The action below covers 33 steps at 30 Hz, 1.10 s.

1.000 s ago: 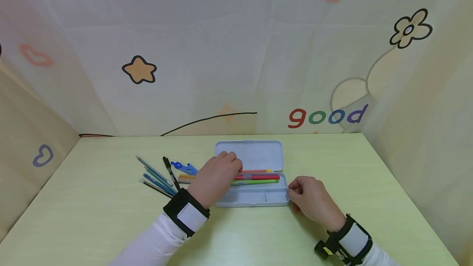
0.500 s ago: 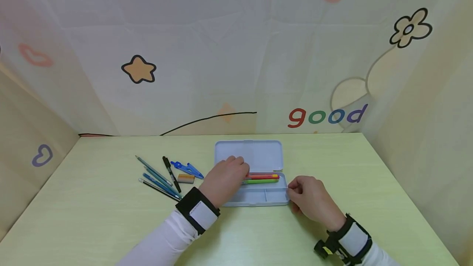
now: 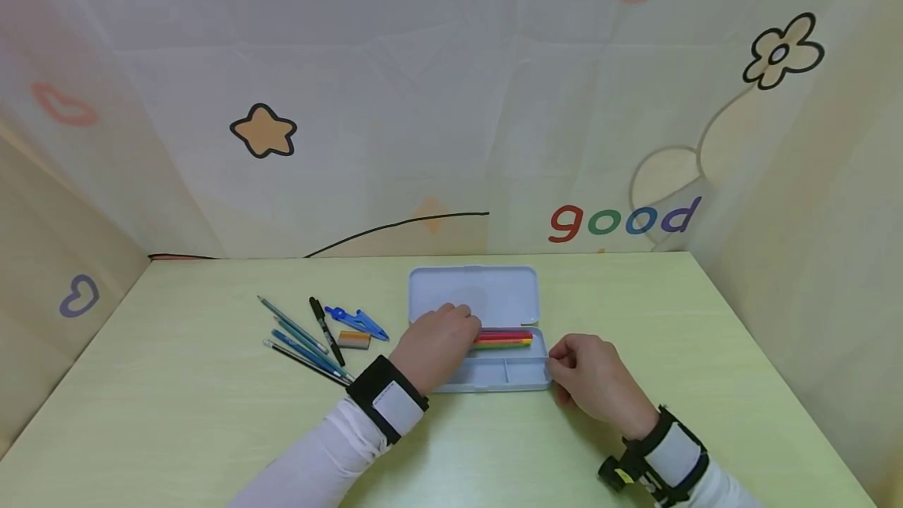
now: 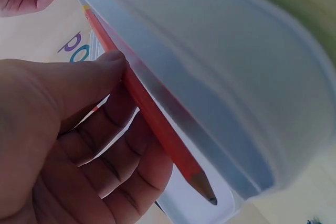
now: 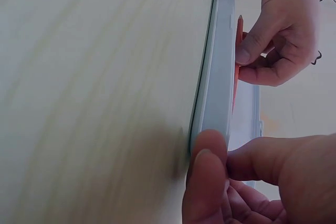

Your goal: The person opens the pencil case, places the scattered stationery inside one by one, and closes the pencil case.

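Observation:
My left hand (image 3: 436, 347) pinches an orange-red pencil (image 4: 152, 114) between thumb and fingers. The pencil's sharpened tip points left and its yellow end right, in line with the open, pale blue pencil case (image 3: 487, 376). It lies in or just above the case's long rear compartment; I cannot tell whether it touches what lies there. A red pen (image 3: 504, 335) shows in that compartment, while the green pen beside it is mostly covered. My right hand (image 3: 596, 379) grips the case's right edge between thumb and fingers, seen in the right wrist view at the case wall (image 5: 216, 77).
Left of the case lie a blue compass (image 3: 358, 321), an orange-and-grey eraser (image 3: 354, 339) and a black marker (image 3: 327, 332). Several blue and dark pencils (image 3: 303, 347) fan out farther left. The raised lid (image 3: 473, 288) lies back behind the case. A printed curtain (image 3: 451, 100) hangs behind the table.
My left hand has moved right with the pencil, bringing it over the case's rear compartment and then lower. The eraser has come into full view. My right hand stays at the case's edge.

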Motion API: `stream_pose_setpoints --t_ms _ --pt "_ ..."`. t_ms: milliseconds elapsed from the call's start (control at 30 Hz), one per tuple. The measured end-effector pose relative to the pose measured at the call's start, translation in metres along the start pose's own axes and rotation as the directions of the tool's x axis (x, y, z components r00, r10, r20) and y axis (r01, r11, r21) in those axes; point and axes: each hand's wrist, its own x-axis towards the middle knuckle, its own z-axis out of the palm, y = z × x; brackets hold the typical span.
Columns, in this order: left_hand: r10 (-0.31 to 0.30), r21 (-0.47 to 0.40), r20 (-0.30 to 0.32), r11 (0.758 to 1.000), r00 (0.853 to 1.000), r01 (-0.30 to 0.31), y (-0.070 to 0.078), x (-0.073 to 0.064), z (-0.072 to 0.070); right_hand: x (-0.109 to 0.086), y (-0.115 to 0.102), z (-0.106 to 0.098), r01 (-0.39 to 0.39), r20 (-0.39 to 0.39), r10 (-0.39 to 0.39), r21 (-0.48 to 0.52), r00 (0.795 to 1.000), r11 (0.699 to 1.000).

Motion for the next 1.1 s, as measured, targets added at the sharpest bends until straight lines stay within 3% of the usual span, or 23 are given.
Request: stream_pose_setpoints --t_ms 1100 --pt "-0.008 -0.013 0.031 1.000 0.999 0.009 0.003 0.004 0.009 0.000 0.000 0.000 -0.016 0.005 0.016 0.001 1.000 1.000"
